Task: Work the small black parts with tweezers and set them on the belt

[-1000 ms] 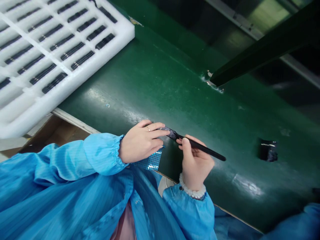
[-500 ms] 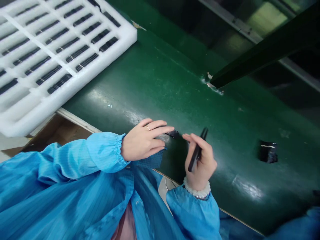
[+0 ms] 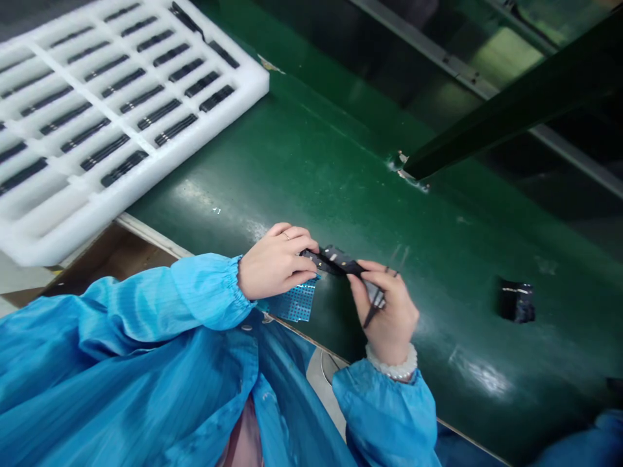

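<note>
My left hand [image 3: 278, 264] is closed around one end of a thin black flat part [image 3: 312, 259] with small metallic spots. My right hand [image 3: 389, 311] pinches a second black flat part [image 3: 341, 261] between thumb and fingers, its left end meeting or overlapping the first. Black tweezers [image 3: 372, 314] are also held in the right hand, lying across the palm, their tips blurred above the fingers. Beneath my left hand, a blue sheet with rows of dots [image 3: 294, 301] lies at the table edge.
A white foam tray [image 3: 160, 170] with several black parts in its slots stands on the left. Farther right on the green table [image 3: 292, 175] lies a small black stack [image 3: 516, 301]. A dark post [image 3: 467, 143] rises at the back. An open cardboard box [image 3: 129, 250] sits below the tray.
My right hand has come to the black parts and now grips one, while the tweezers have tilted back into its palm. My left fingers have curled in, uncovering more of the blue sheet.
</note>
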A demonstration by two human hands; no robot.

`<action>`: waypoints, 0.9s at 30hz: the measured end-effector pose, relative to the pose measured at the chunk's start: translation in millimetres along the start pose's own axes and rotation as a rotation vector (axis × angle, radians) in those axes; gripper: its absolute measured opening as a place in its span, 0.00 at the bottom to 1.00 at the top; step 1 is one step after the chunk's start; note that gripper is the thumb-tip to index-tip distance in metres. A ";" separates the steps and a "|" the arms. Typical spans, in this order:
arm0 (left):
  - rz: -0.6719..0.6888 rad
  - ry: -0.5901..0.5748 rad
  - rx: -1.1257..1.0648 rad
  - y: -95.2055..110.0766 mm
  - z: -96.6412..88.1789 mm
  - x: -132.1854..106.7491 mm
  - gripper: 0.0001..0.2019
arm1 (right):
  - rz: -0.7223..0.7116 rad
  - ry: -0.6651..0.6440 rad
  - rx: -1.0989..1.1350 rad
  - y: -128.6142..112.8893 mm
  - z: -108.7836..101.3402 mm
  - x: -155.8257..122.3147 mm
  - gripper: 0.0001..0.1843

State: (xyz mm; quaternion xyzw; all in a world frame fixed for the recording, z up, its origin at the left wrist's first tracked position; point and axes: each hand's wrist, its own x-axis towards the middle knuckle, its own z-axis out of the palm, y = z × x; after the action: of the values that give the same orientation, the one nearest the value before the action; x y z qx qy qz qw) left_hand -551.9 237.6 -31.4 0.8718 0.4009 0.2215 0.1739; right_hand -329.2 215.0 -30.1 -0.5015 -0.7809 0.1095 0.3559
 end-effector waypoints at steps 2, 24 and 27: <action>0.011 -0.009 -0.014 -0.8 0.1 -0.6 0.13 | 0.096 0.058 -0.059 12.6 -5.0 0.3 0.09; 0.083 -0.031 -0.045 -1.4 2.9 -8.2 0.12 | 0.732 0.122 0.692 -43.3 10.6 -33.4 0.07; 0.050 -0.049 -0.045 -2.1 3.4 -9.0 0.11 | 0.705 0.180 0.671 -45.7 9.6 -30.8 0.04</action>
State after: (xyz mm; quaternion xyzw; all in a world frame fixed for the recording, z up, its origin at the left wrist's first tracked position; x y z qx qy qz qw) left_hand -556.6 231.5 -37.5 0.8825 0.3696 0.2132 0.1978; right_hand -360.3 168.7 -26.7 -0.6005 -0.4515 0.4248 0.5050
